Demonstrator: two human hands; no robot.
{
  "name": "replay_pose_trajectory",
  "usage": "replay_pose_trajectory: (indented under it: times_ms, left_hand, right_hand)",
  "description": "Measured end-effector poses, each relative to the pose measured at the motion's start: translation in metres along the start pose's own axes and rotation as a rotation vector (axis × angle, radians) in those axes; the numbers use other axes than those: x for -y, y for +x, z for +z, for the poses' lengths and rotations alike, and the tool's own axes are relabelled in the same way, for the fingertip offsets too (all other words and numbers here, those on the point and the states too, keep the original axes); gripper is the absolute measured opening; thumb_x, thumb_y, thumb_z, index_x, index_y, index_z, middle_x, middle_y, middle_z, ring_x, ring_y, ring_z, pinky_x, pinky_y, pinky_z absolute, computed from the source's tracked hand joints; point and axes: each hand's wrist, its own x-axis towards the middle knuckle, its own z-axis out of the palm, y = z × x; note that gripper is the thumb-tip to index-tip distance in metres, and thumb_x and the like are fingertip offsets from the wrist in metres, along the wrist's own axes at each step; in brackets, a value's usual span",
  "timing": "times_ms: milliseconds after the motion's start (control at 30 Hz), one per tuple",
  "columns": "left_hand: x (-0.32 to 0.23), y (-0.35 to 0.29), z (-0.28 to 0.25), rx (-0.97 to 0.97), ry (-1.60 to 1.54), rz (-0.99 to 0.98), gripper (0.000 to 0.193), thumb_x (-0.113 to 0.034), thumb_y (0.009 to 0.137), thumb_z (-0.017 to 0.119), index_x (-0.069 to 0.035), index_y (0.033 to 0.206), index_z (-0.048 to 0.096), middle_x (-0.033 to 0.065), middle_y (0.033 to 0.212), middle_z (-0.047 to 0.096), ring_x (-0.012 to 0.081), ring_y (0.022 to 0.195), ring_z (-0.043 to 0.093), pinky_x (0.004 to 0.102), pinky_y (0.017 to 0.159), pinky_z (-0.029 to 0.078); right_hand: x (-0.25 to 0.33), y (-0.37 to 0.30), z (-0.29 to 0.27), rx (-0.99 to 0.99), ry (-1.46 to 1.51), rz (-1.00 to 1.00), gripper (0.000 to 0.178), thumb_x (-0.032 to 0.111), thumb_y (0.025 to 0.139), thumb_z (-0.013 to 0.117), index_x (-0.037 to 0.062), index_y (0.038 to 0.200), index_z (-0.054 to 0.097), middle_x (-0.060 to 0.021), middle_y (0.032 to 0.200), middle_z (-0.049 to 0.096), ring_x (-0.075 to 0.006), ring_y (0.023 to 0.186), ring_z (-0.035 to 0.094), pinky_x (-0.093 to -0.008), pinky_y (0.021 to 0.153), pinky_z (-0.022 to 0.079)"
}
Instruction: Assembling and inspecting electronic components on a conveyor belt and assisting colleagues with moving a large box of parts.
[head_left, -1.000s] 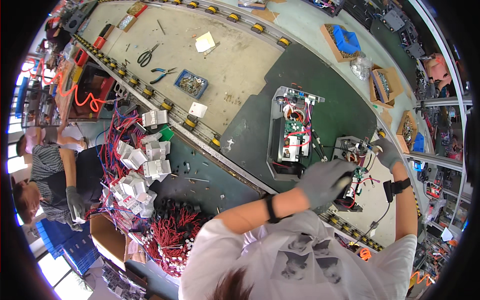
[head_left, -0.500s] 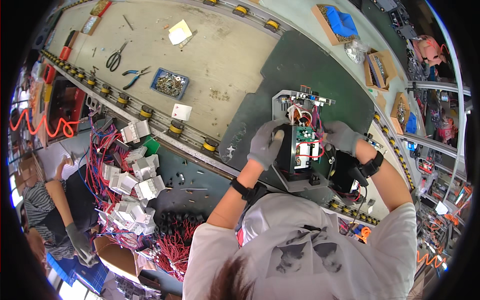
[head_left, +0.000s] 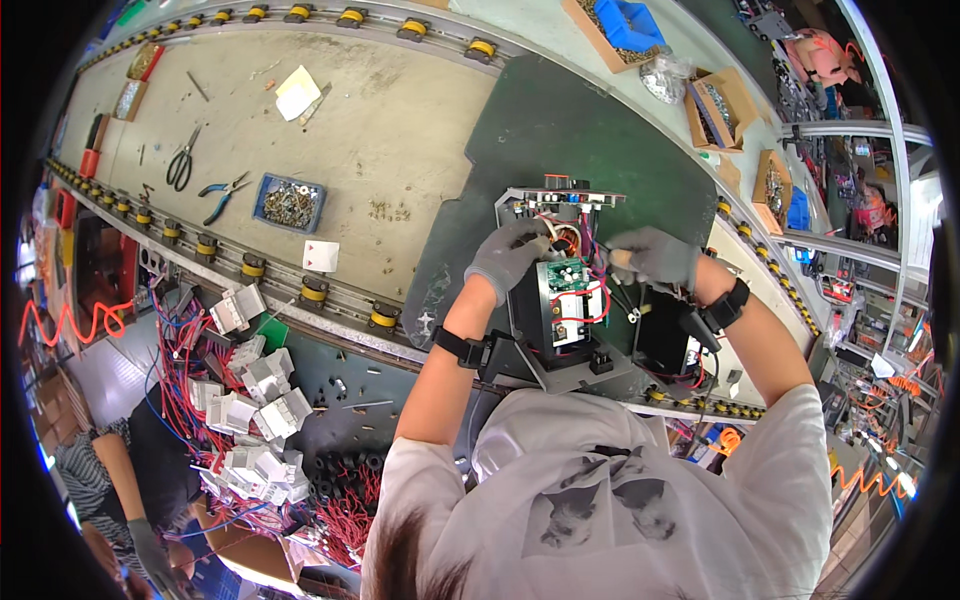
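Note:
My left hand (head_left: pixel 505 257), in a grey glove, reaches over the upper left of an open electronic unit (head_left: pixel 571 290). Its fingers are curled at the white wires beside a copper coil (head_left: pixel 568 237); what they pinch is hidden. The unit has a metal chassis, a green circuit board (head_left: pixel 566 274), a black side panel and looping red wires. My right hand (head_left: pixel 657 258), gloved too, is just right of the unit, fingers drawn together near the red and purple wires; anything between them is too small to make out. Below that hand stands a black part (head_left: pixel 664 335) with wires.
A dark green mat (head_left: pixel 590 120) lies under the unit. A blue tray of screws (head_left: pixel 289 203), pliers (head_left: pixel 222 197) and scissors (head_left: pixel 182 165) lie at left. Roller rails (head_left: pixel 313 288) border the bench. White wired parts (head_left: pixel 262 375) are heaped lower left, near a co-worker's arm (head_left: pixel 122 480).
My left hand has moved from the unit's black side up to the wires by the coil. My right hand has risen slightly beside the unit. The whole view has shifted.

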Motion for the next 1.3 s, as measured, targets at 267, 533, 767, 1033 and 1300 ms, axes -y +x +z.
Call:
replay_pose_trajectory:
  times_ms: [267,533,767,1033,1300]
  left_hand:
    - [0.009,0.006,-0.005,0.097,-0.206,0.004,0.036,-0.001,0.079,0.053,0.002,0.115,0.054,0.0107,0.102,0.060,0.0168,0.092,0.059,0.0268,0.083,0.046]
    - [0.016,0.005,-0.005,0.092,-0.252,-0.019,0.042,-0.006,0.076,0.051,-0.004,0.118,0.056,0.0026,0.094,0.056,0.0122,0.086,0.051,0.0239,0.078,0.040]
    - [0.006,-0.002,-0.001,0.037,-0.132,-0.015,0.037,-0.007,0.076,0.053,-0.003,0.112,0.057,0.0020,0.089,0.057,0.0124,0.082,0.054,0.0248,0.076,0.042]
    - [0.032,-0.007,-0.003,-0.126,-0.311,0.083,0.023,-0.003,0.079,0.053,-0.002,0.101,0.057,0.0020,0.090,0.057,0.0102,0.084,0.054,0.0242,0.077,0.044]
    - [0.052,-0.023,-0.007,-0.238,-0.041,0.099,0.027,-0.001,0.081,0.049,-0.003,0.106,0.059,0.0044,0.100,0.059,0.0130,0.091,0.053,0.0252,0.087,0.041]
  right_hand:
    - [-0.015,0.035,0.002,-0.357,-0.092,-0.191,0.041,0.009,0.082,0.055,0.0031,0.123,0.054,-0.0048,0.070,0.056,-0.0102,0.056,0.050,-0.0246,0.051,0.043]
    - [0.006,0.026,0.005,-0.205,0.367,0.032,0.030,0.026,0.080,0.063,0.0012,0.096,0.064,0.0008,0.059,0.048,-0.0060,0.048,0.040,-0.0226,0.042,0.030]
    - [-0.005,0.019,-0.013,-0.080,0.539,-0.072,0.030,0.029,0.085,0.055,0.0045,0.069,0.060,-0.0008,0.055,0.049,-0.0075,0.042,0.038,-0.0232,0.040,0.029]
    - [-0.019,0.023,-0.012,-0.119,0.628,-0.087,0.030,0.032,0.083,0.059,0.0043,0.071,0.056,-0.0009,0.057,0.051,-0.0065,0.044,0.043,-0.0212,0.039,0.030]
    - [-0.020,0.022,-0.011,-0.166,0.259,0.033,0.028,0.029,0.083,0.057,0.0035,0.072,0.053,-0.0005,0.060,0.050,-0.0070,0.047,0.045,-0.0215,0.042,0.036]
